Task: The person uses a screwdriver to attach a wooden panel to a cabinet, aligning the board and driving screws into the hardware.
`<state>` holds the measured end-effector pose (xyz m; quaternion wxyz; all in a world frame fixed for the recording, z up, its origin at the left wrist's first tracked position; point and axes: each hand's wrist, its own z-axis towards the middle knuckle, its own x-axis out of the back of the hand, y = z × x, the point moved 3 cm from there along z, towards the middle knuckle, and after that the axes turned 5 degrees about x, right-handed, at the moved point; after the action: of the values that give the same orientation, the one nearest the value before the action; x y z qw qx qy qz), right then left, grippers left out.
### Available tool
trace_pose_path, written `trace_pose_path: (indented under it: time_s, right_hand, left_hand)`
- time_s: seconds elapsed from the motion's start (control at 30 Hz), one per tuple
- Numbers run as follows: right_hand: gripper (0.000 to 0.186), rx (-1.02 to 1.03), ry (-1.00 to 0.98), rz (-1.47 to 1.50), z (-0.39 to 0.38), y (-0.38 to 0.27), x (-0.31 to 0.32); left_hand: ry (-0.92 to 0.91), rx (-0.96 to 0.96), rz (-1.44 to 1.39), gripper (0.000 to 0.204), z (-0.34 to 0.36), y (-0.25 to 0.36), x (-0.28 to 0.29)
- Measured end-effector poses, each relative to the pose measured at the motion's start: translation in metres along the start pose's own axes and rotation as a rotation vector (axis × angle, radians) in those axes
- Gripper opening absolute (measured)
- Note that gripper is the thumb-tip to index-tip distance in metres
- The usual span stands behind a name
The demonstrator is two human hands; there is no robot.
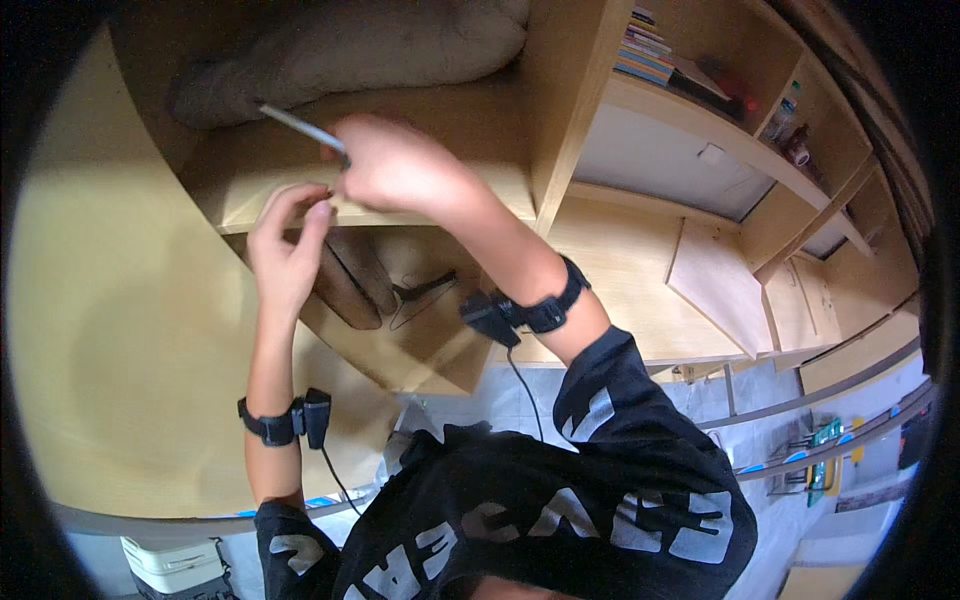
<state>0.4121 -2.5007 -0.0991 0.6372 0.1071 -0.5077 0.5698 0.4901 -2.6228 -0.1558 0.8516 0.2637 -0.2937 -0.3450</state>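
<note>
My right hand [395, 165] is closed around a thin grey metal tool [300, 127], whose shaft points up and left over a light wooden shelf [470, 130]. My left hand [290, 240] sits just below it at the shelf's front edge [250, 215], fingers pinched together on something too small to make out. Both wrists carry black bands with small sensor boxes and cables.
A beige cushion [350, 45] lies at the back of the shelf. Below the shelf hang brown items and a wire hanger [420, 295]. To the right are wooden cabinet compartments, stacked books [645, 50] and small bottles [790, 130]. A wide wooden panel [110, 330] fills the left.
</note>
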Motion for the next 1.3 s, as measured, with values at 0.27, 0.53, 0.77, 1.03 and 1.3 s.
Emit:
trace_pose_path:
  time_s: [0.27, 0.53, 0.77, 1.03, 1.3]
  right_hand:
    - [0.023, 0.3, 0.232, 0.105, -0.047, -0.03, 0.007]
    - [0.022, 0.308, 0.272, 0.184, -0.049, -0.021, -0.012]
    - [0.04, 0.014, -0.226, 0.546, -0.079, -0.017, -0.037]
    - [0.044, 0.01, -0.253, 0.542, -0.08, -0.017, -0.04]
    - [0.039, 0.076, -0.224, 0.476, -0.08, -0.013, -0.043]
  left_hand:
    - [-0.125, 0.51, -0.937, 0.018, -0.026, 0.024, -0.001]
    - [0.016, 0.636, -1.128, 0.025, -0.041, 0.004, -0.003]
    - [0.226, 0.496, -1.382, 0.02, -0.042, -0.002, 0.016]
    - [0.213, 0.431, -1.338, 0.02, -0.04, 0.006, 0.021]
    - [0.225, 0.308, -0.732, 0.02, -0.034, 0.018, 0.036]
